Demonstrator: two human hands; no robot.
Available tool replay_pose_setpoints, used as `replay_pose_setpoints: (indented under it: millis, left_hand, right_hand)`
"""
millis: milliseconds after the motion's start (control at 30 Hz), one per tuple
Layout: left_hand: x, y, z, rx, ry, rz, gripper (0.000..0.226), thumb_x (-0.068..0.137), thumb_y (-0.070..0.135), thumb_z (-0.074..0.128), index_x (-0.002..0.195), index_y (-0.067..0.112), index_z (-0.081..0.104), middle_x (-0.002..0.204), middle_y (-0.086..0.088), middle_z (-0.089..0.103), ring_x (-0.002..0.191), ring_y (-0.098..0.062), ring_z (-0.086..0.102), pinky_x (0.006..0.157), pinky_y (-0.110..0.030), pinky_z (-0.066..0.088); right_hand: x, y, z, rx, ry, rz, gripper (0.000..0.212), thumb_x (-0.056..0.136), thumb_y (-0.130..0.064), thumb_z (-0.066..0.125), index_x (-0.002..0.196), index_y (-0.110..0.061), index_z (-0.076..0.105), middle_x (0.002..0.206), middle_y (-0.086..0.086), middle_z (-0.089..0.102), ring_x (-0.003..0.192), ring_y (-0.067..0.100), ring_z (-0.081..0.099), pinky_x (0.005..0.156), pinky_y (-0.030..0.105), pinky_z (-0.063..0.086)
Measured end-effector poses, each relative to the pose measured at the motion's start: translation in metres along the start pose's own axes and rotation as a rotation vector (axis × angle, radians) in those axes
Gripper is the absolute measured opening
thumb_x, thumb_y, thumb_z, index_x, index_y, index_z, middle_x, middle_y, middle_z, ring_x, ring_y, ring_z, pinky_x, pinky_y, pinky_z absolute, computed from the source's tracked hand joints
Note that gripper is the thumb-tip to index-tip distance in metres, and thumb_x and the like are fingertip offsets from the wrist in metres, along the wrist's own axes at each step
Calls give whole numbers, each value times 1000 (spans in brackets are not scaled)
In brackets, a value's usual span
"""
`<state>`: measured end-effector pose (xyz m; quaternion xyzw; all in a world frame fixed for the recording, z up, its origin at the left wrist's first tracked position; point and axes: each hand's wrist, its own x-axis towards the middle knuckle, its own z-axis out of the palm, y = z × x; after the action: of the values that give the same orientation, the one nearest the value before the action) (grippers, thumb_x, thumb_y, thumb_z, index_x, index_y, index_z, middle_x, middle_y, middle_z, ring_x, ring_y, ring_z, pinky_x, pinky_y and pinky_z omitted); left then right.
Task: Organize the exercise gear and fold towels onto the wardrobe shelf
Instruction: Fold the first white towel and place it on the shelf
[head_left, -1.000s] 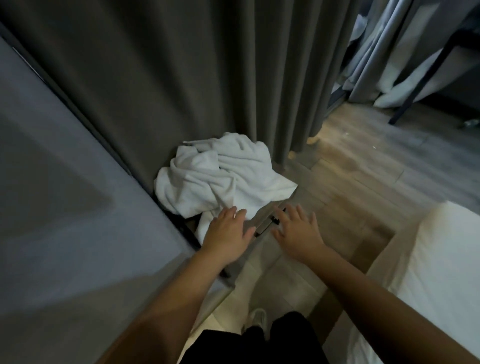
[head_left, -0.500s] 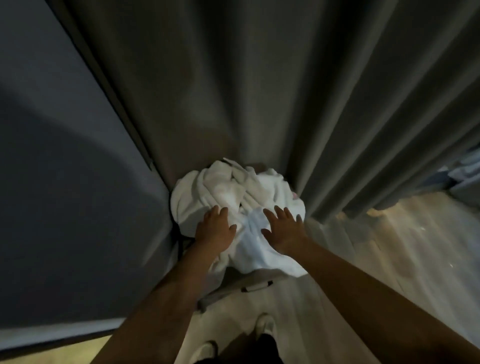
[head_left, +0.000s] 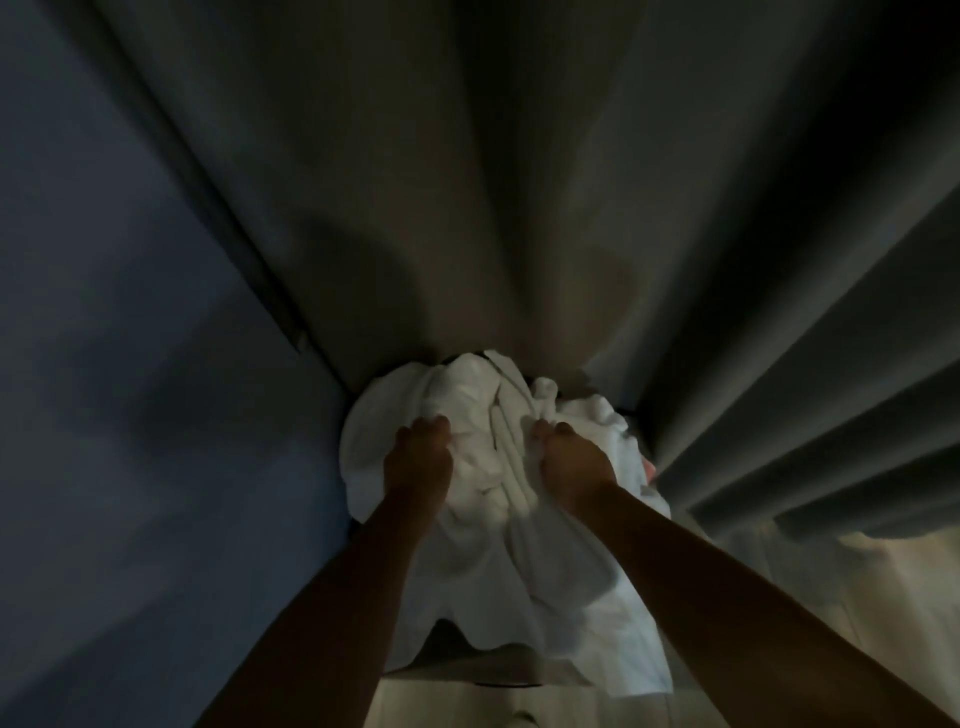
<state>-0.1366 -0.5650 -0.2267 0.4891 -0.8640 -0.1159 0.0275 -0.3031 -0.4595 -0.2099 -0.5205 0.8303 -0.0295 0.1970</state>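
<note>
I am at the gathering step: the crumpled white terry towel (head_left: 483, 545) lies in a heap low down at the foot of the dark grey pleated curtain (head_left: 519, 208), pressed into the corner beside the flat blue-grey panel (head_left: 130, 364); my left hand (head_left: 418, 457) has its fingers curled into a fold on the heap's left side, and my right hand (head_left: 571, 462) bunches the cloth on the right, so both hold towel and nothing else. No fold has been made yet, I judge, and the wardrobe shelf is not in sight. The next move calls for lifting the whole heap clear in one piece, then finding two corners to shake it flat; a loose skirt hangs toward me over the pale wooden floor (head_left: 883, 597) and could drag or trip me. In the way: the curtain hem touches the back of the heap and may catch; a small pink thing (head_left: 649, 467) peeps out at the towel's right edge, too small to identify; a low grey slab (head_left: 493, 667) shows under the near edge.
</note>
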Motion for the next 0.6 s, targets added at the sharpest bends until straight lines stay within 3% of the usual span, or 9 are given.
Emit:
replay_pose_setpoints:
  millis: [200, 300, 400, 467, 600]
  left_hand:
    - [-16, -13, -80, -387, 269, -72, 15, 87, 2, 56, 102, -1, 60, 106, -19, 59, 91, -34, 59, 75, -37, 44]
    - [-28, -13, -136, -462, 409, -13, 5, 85, -5, 54, 88, -1, 56, 97, -18, 55, 83, -32, 55, 74, -37, 43]
    - [-44, -1, -190, -469, 574, 90, 7, 83, -7, 54, 84, 0, 57, 94, -18, 55, 77, -17, 47, 71, -21, 34]
    - [-61, 8, -225, -477, 638, 189, 10, 82, -6, 50, 83, 4, 54, 89, -13, 50, 75, -5, 37, 69, -15, 27]
    - [-86, 19, -289, -549, 742, 324, 18, 83, -5, 46, 83, 12, 46, 90, -3, 44, 70, -3, 38, 70, -6, 31]
  right_hand:
    - [-14, -4, -13, 30, -16, 46, 37, 100, -19, 41, 136, -14, 49, 127, 10, 57, 117, 26, 54, 101, 32, 41]
    - [-31, -20, -29, 82, -50, 10, 53, 95, -22, 53, 145, -19, 36, 136, 11, 49, 121, 26, 51, 102, 33, 41]
    - [-51, -44, -49, 252, -27, -98, 83, 84, -41, 71, 151, -22, 25, 145, 10, 40, 128, 29, 45, 105, 40, 39]
    - [-65, -64, -65, 366, 28, -168, 100, 77, -44, 78, 154, -20, 18, 153, 8, 31, 137, 28, 36, 111, 41, 33]
    - [-82, -97, -89, 446, 105, -204, 108, 77, -42, 79, 156, -18, 9, 158, 4, 23, 143, 21, 25, 115, 31, 22]
